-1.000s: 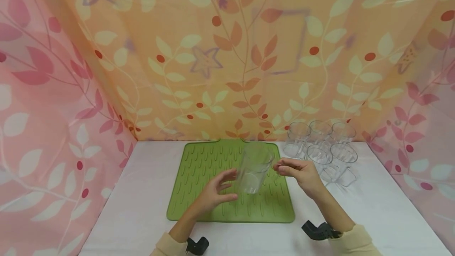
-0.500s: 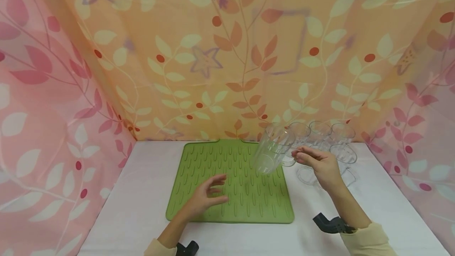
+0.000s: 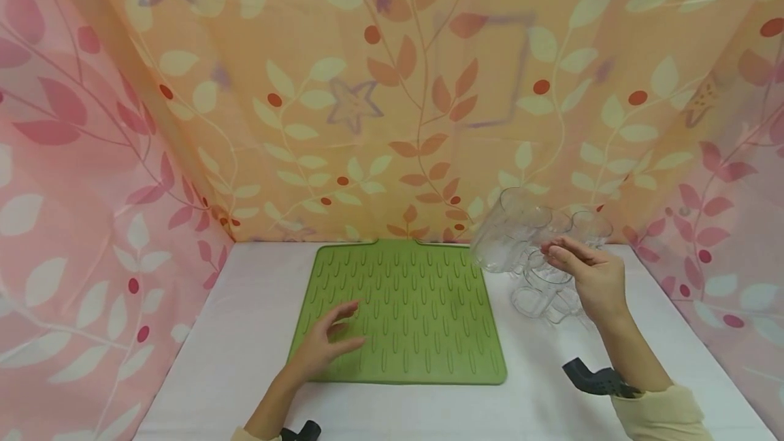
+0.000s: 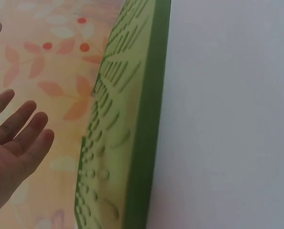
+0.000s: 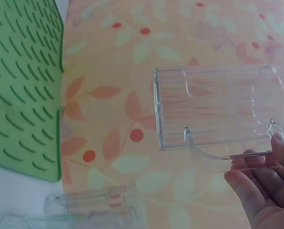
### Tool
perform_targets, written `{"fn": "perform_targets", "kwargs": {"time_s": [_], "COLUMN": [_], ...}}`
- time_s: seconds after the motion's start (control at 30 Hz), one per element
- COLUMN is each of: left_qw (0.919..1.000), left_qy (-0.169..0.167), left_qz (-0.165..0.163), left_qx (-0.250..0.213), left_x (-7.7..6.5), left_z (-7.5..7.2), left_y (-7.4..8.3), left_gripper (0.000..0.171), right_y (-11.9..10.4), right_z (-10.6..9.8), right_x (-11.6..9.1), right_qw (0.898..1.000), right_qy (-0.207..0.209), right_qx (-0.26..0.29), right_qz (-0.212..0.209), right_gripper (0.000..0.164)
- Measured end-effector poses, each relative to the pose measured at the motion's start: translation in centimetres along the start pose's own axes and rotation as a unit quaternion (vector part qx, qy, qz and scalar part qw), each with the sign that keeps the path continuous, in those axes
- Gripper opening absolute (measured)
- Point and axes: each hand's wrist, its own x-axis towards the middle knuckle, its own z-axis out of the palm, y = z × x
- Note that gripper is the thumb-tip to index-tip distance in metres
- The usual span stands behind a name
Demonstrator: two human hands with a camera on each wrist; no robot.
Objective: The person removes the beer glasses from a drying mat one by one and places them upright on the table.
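Note:
My right hand (image 3: 594,281) pinches the handle of a clear glass mug (image 3: 503,237) and holds it raised and tilted at the right of the table. In the right wrist view the fingers curl round the handle of that mug (image 5: 218,107). Behind and below it stand several other clear glass mugs (image 3: 591,226), partly hidden by the held mug and the hand. My left hand (image 3: 321,344) hovers over the near left part of a green ridged mat (image 3: 398,312). Its fingers are spread and relaxed, with nothing in them; the left wrist view shows the same hand (image 4: 13,148) apart from the mat.
A white cloth (image 3: 441,410) covers the table. Patterned curtains (image 3: 306,155) enclose its back and both sides. The standing mugs are packed close together to the right of the mat, near the back edge. Black camera mounts (image 3: 597,380) are worn on both wrists.
My right hand has carried the glass mug from above the mat rightward and back to beside the other mugs. My left hand has drawn away to the left, off the mug's side.

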Motion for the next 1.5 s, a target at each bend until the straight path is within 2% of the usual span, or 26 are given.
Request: {"fn": "perform_targets", "kwargs": {"time_s": [0.23,0.43,0.67,0.87,0.97,1.07,1.17,1.37,1.5], "left_qw": [0.9959,0.9886,0.9815,0.9718,0.9679,0.9655,0.9650,0.9633,0.9656], "left_qy": [0.052,0.081,0.086,0.062,0.051,0.047,0.045,0.038,0.040], "left_qz": [-0.034,-0.052,-0.064,-0.113,-0.126,-0.124,-0.117,-0.097,-0.078], "left_qx": [0.066,0.116,0.158,0.198,0.211,0.224,0.230,0.248,0.245], "left_x": [-1.1,-2.3,-3.7,-4.5,-4.8,-5.0,-5.1,-5.0,-4.9], "left_z": [-1.3,-3.0,-5.0,-5.9,-6.1,-6.1,-6.1,-6.1,-6.0], "left_y": [-0.8,-1.6,-1.9,-2.2,-2.4,-2.7,-3.1,-4.1,-4.5], "left_gripper": [0.077,0.081,0.088,0.096,0.100,0.102,0.105,0.109,0.107], "right_y": [-0.8,-1.6,-2.5,-3.0,-3.2,-3.4,-3.4,-3.4,-3.6], "right_z": [-1.4,-2.7,-4.8,-6.7,-7.5,-8.3,-9.0,-10.3,-10.9], "right_x": [0.2,0.7,1.2,1.5,1.4,1.3,1.3,1.2,1.0], "right_qw": [0.997,0.992,0.987,0.976,0.970,0.963,0.959,0.954,0.942], "right_qy": [0.065,0.117,0.160,0.194,0.213,0.244,0.270,0.295,0.327], "right_qx": [0.027,0.033,0.011,0.089,0.112,0.114,0.083,0.044,0.003], "right_qz": [-0.017,-0.019,-0.024,-0.052,-0.040,-0.017,-0.001,0.016,0.073], "right_gripper": [0.028,0.023,0.025,0.027,0.029,0.031,0.032,0.034,0.033]}}
